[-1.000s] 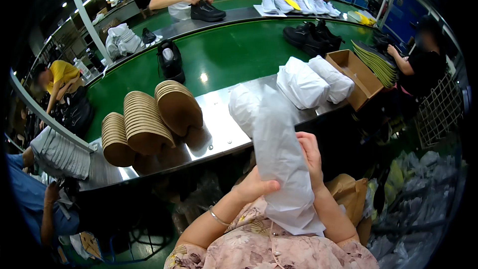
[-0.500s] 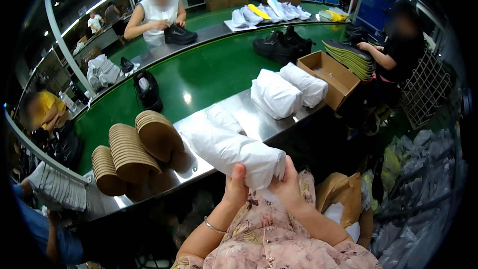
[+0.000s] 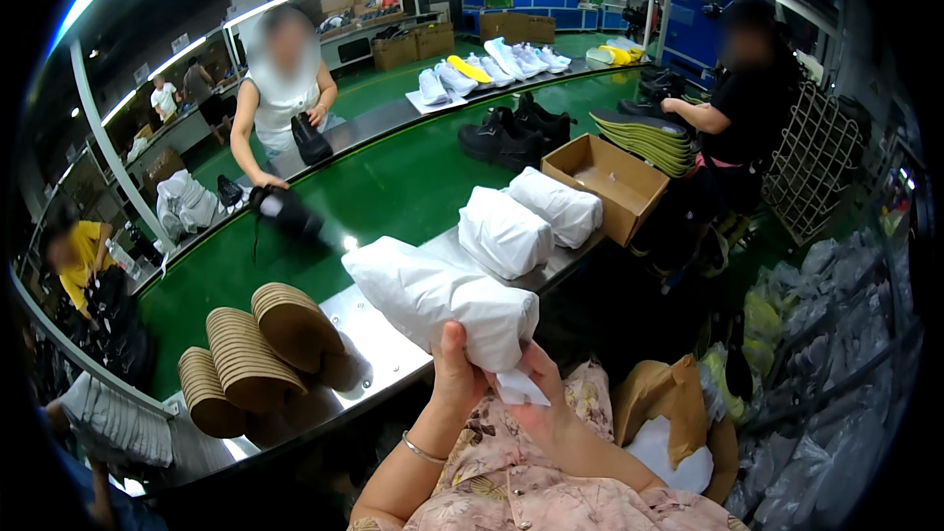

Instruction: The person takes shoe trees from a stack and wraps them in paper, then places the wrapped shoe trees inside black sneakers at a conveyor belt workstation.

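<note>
A long bundle wrapped in white paper (image 3: 438,300) is held up before me over the metal ledge; its contents are hidden. My left hand (image 3: 458,374) grips the near end from the left, thumb up along the side. My right hand (image 3: 539,383) closes on the same end from the right, where a loose flap of paper (image 3: 521,388) sticks out below. Just beyond, two more white paper-wrapped bundles (image 3: 506,233) rest on the metal ledge.
Stacked brown curved inserts (image 3: 251,359) stand left on the metal ledge (image 3: 379,354). An open cardboard box (image 3: 615,187) sits to the right, near green-edged insoles (image 3: 644,143). Across the green conveyor (image 3: 393,177), a person handles black shoes (image 3: 285,213). Bagged items (image 3: 826,354) fill the right side.
My view has shifted. The bundle's near end is now folded in, with a paper flap hanging out. The person opposite has reached out and grasped the black shoe on the conveyor.
</note>
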The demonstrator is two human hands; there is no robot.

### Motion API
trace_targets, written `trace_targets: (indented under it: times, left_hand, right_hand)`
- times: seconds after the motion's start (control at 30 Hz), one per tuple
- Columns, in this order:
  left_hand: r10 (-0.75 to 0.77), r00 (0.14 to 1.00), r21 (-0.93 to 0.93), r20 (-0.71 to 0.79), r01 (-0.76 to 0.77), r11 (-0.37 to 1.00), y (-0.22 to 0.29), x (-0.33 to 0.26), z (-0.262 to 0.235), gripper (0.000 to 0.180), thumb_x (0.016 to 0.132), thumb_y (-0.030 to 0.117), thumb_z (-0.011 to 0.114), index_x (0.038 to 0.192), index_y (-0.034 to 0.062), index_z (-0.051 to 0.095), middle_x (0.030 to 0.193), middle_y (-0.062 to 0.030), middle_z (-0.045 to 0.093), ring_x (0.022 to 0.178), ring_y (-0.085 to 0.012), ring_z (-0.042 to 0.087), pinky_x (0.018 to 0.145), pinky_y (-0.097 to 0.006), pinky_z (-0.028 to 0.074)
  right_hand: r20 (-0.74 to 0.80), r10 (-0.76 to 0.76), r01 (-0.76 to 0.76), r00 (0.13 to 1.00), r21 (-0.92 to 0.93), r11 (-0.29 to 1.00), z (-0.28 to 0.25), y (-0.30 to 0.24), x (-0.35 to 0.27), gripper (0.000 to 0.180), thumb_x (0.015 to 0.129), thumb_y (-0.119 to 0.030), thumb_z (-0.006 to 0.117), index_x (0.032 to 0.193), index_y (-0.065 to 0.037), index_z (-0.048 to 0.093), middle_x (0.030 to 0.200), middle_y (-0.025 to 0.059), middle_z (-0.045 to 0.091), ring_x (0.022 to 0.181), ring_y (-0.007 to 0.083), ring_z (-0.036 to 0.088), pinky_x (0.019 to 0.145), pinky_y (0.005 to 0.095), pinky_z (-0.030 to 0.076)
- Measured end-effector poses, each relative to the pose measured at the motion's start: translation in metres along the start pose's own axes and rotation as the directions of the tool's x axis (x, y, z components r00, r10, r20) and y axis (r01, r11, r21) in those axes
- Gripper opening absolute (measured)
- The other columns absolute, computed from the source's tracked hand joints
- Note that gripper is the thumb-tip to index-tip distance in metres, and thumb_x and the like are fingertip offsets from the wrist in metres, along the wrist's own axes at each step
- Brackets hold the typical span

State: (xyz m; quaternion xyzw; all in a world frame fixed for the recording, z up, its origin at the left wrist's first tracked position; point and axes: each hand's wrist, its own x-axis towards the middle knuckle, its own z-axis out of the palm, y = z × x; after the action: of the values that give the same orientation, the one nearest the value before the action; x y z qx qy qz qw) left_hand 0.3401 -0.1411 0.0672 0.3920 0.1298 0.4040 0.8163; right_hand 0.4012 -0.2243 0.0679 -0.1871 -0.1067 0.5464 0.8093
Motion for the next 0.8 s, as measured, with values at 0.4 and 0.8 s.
trace_targets:
  times: [0.4, 0.8]
  left_hand:
    - [0.044, 0.97, 0.054, 0.24, -0.058, 0.997, 0.021, 0.103, 0.037, 0.087, 0.068, 0.042, 0.075, 0.131, 0.0038, 0.031, 0.126, -0.0076, 0.043, 0.119, -0.0218, 0.042, 0.1, -0.035, 0.033]
    - [-0.183, 0.876, 0.036, 0.445, 0.187, 0.982, -0.002, 0.177, 0.049, 0.089, 0.062, 0.035, 0.082, 0.129, 0.0017, 0.035, 0.124, -0.0079, 0.047, 0.116, -0.0226, 0.044, 0.1, -0.036, 0.034]
  right_hand:
    - [-0.043, -0.215, 0.144, 0.976, -0.612, 0.778, 0.017, -0.096, 0.099, 0.022, 0.084, -0.008, 0.057, 0.104, 0.0, 0.051, 0.099, 0.0073, 0.059, 0.088, 0.0149, 0.058, 0.076, 0.0267, 0.048]
    - [0.2, -0.184, 0.151, 0.962, 0.172, 0.974, -0.021, -0.112, 0.142, 0.061, 0.079, -0.024, 0.067, 0.13, -0.008, 0.039, 0.122, 0.0077, 0.051, 0.115, 0.0216, 0.048, 0.097, 0.0367, 0.041]
